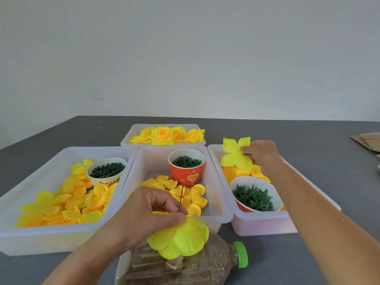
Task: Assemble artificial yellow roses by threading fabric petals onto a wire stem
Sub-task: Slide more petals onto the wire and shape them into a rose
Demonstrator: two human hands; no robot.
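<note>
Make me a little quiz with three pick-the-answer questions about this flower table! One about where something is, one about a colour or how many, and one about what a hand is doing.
1. Where are the finished roses?
A. In the far tray
B. In the red cup
C. On the bottle

2. What colour is the bottle cap?
A. Red
B. Green
C. Blue

3. What is the right hand doing?
A. Resting flat on the table
B. Gripping the bottle
C. Holding a yellow petal piece

Answers:
1. A, the roses fill the far tray behind the others.
2. B, the cap on the lying bottle is bright green.
3. C, its fingers pinch the petal piece above the right tray, while the left hand holds the wire stem.
</note>
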